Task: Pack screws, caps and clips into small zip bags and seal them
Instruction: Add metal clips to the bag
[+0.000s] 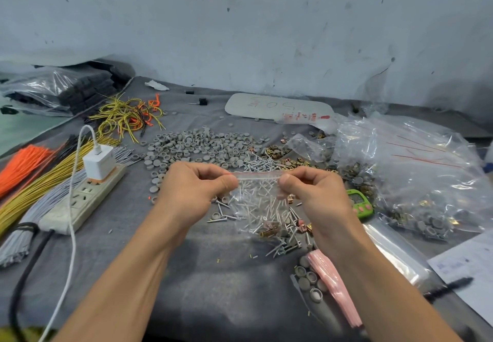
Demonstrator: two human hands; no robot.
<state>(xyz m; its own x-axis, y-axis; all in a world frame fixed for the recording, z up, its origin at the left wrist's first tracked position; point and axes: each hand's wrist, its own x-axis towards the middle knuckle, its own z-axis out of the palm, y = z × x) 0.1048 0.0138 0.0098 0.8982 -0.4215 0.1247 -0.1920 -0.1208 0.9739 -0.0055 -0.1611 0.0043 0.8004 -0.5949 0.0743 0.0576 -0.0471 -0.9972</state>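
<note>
Both hands are pinching. The left hand (pixel 197 189) holds one end of the small zip bag (pixel 260 200) and the right hand (pixel 312 189) holds the other, just above the surface (pixel 213 275). Screws (pixel 266 216) sit inside. To seal it well, the fingers should likely squeeze along the top strip (pixel 257 177) end to end, leaving no gap.

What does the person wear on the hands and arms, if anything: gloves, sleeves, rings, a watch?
Nothing worn is visible. The left hand and the right hand are bare, without gloves or visible rings. The left forearm and the right forearm are also bare down to the picture's lower edge: no sleeve, watch or bracelet shows.
</note>
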